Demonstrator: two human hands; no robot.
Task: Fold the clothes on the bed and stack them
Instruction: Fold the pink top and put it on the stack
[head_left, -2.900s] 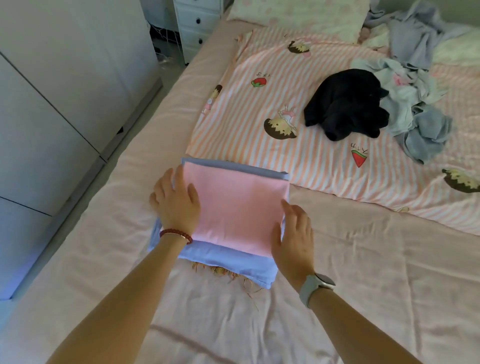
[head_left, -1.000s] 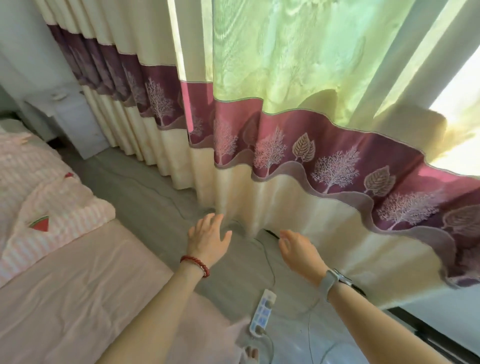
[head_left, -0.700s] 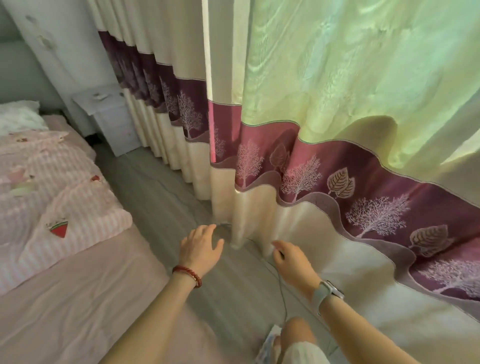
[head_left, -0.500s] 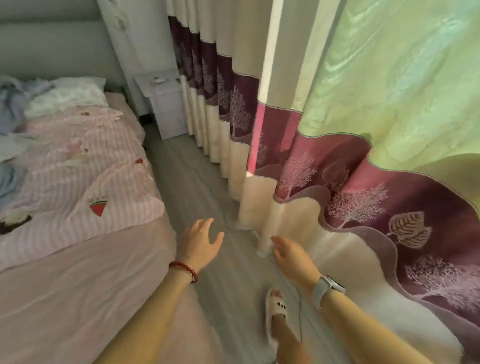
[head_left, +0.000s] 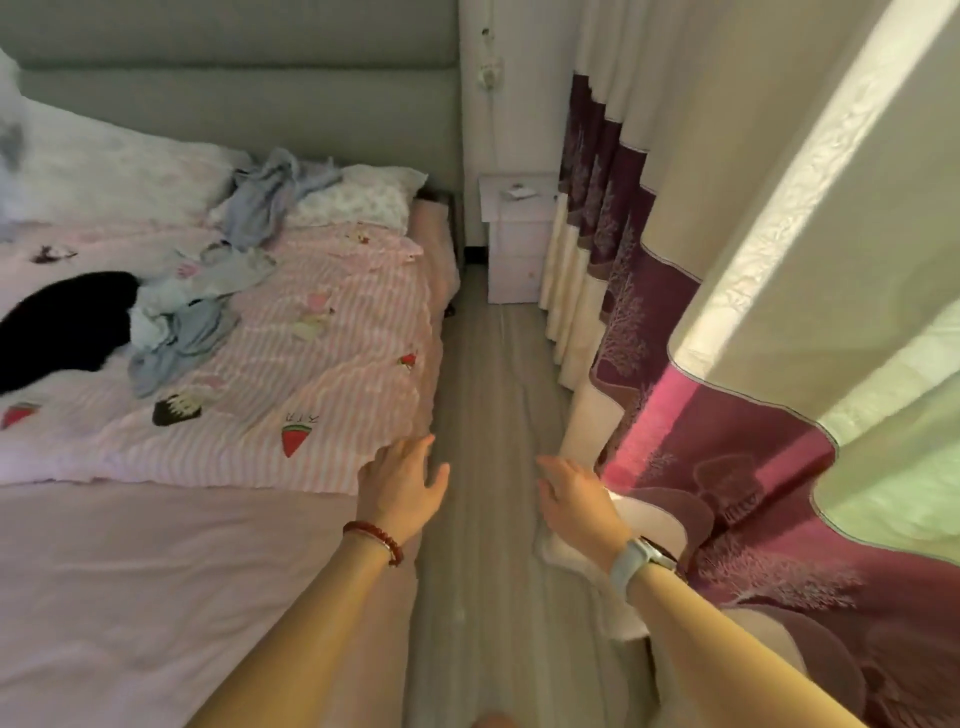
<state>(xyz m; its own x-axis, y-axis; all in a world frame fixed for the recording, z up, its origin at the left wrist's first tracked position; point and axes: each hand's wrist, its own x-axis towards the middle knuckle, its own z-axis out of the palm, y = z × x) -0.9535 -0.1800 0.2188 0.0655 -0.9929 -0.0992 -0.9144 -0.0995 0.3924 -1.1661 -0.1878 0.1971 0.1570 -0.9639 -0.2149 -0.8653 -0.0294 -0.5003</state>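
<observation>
We are looking down the narrow strip of floor (head_left: 493, 415) between the bed (head_left: 156, 597) and the curtain (head_left: 727, 312); our left hand (head_left: 402, 480) is hovering at the bed's edge, fingers straight and loosely spread, holding nothing, just beside the corner of the striped quilt (head_left: 322, 364); whether it is touching the fabric, we cannot tell. Our right hand (head_left: 574, 499) is reaching out over the floor, fingers relaxed and empty, close to the curtain's lower folds; the two hands are apart, with bare floor showing between them. A red bead bracelet (head_left: 374, 540) is sitting on the left wrist; a pale watch (head_left: 636, 564) is sitting on the right.

The clothes are lying unfolded up the bed, well apart from both hands; a black garment (head_left: 62, 327) is sprawling at the left edge of view; a crumpled heap of light blue clothes (head_left: 182, 317) is lying just beside it, touching it; another blue-grey garment (head_left: 270, 197) is draped against the pillows (head_left: 119, 171) near the grey headboard (head_left: 234, 104). A small white nightstand (head_left: 514, 239) is standing in the far corner, between the bed and the curtain.
</observation>
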